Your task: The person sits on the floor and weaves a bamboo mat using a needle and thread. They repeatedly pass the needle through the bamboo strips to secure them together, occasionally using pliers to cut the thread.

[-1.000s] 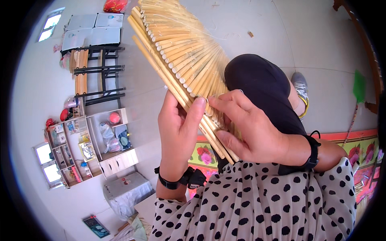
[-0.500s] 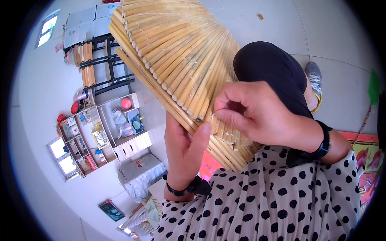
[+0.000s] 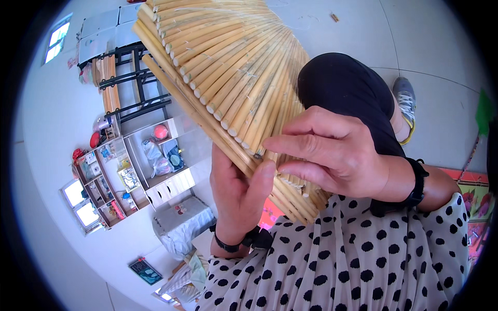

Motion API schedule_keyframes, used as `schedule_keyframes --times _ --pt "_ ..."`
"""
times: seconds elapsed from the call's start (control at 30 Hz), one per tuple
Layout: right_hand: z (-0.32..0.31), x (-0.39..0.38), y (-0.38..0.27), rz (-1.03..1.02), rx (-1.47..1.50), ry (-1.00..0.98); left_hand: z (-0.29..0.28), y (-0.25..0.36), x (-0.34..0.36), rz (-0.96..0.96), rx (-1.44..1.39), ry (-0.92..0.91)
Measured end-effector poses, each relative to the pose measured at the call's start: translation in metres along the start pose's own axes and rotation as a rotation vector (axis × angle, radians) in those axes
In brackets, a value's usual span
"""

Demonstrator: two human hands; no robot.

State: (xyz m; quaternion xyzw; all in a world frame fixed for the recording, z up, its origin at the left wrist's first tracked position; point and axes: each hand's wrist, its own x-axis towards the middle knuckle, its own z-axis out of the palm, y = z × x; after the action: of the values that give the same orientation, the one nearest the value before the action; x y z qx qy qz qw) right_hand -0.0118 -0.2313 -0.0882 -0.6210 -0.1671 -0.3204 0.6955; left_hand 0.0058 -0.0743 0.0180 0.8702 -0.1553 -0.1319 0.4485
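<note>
A mat of pale yellow reeds (image 3: 223,78), bound side by side with thin white thread, fans out in front of me and reaches down to my lap. My left hand (image 3: 236,189) is closed on its lower edge, thumb on top near the reed ends and the other fingers hidden underneath. My right hand (image 3: 329,155) is over the mat's near part, its index fingertip touching the reeds beside my left thumb. Its thumb lies lower, apart from the index finger, and I see nothing held between them. Loose white threads (image 3: 282,23) trail off the far side.
My dark-clad knee (image 3: 342,88) is beside the mat, above a spotted skirt (image 3: 332,254). To the left are a shelf unit (image 3: 111,176) with small goods, a black metal frame (image 3: 137,83) and a covered box (image 3: 181,220). A small brown scrap (image 3: 334,17) lies on the tiled floor.
My right hand's thumb and index finger have come apart from a pinch, and the index finger has reached left onto the reed ends. The mat has shifted slightly; my left hand keeps its hold.
</note>
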Motion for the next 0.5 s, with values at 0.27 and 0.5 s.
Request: schedule_keyframes --times 0.27,0.5 --pt "0.009 -0.005 -0.012 0.521 0.487 0.008 -0.001 0.002 0.006 0.023 -0.128 -0.072" --pt "0.013 0.001 -0.013 0.677 0.690 0.026 -0.006 0.002 0.007 0.006 -0.115 -0.103"
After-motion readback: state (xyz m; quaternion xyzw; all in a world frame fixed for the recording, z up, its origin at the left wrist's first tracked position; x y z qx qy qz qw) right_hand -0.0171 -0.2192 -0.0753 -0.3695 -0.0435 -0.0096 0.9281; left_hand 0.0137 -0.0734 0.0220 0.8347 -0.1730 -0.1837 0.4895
